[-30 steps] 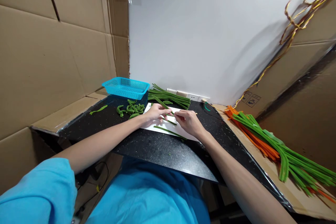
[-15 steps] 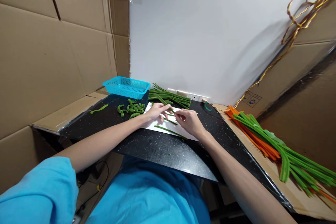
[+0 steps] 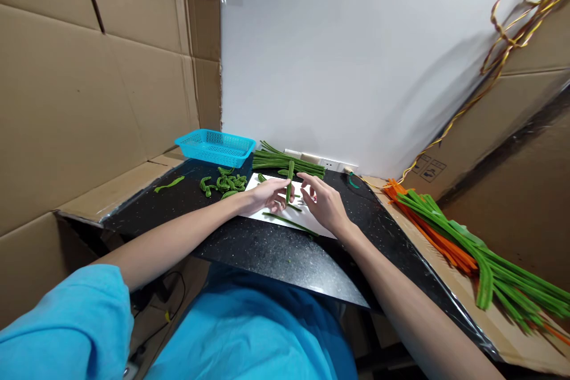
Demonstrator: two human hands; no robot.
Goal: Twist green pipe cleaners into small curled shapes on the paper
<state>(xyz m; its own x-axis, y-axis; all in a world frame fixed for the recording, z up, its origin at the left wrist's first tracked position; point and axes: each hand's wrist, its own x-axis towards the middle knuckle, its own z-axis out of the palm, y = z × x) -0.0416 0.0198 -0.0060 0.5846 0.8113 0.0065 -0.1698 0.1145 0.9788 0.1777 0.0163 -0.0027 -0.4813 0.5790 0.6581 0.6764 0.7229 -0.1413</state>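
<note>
My left hand (image 3: 271, 195) pinches a short bundle of dark green fuzzy stems (image 3: 290, 178), which look like pipe cleaners, and holds it nearly upright. My right hand (image 3: 324, 200) is open just to the right of it, thumb and fingers apart, with nothing visible in them. Under both hands lies a white sheet (image 3: 253, 209). A single green pipe cleaner (image 3: 289, 221) rests across the sheet's near part, and other green pieces are partly hidden by my left hand. Left of the sheet is a heap of curled green pieces (image 3: 226, 181).
A blue plastic basket (image 3: 214, 157) stands at the back left. Behind the sheet lies a bundle of long dark green pipe cleaners (image 3: 289, 160), near a socket strip (image 3: 329, 163). Bright green stems (image 3: 472, 243) and orange stems (image 3: 440, 243) lie on cardboard at right. Cardboard walls flank the black table (image 3: 267, 255).
The green bundle has swung from slanting between both hands to nearly upright in my left hand. My right hand has let go, and its fingers have spread.
</note>
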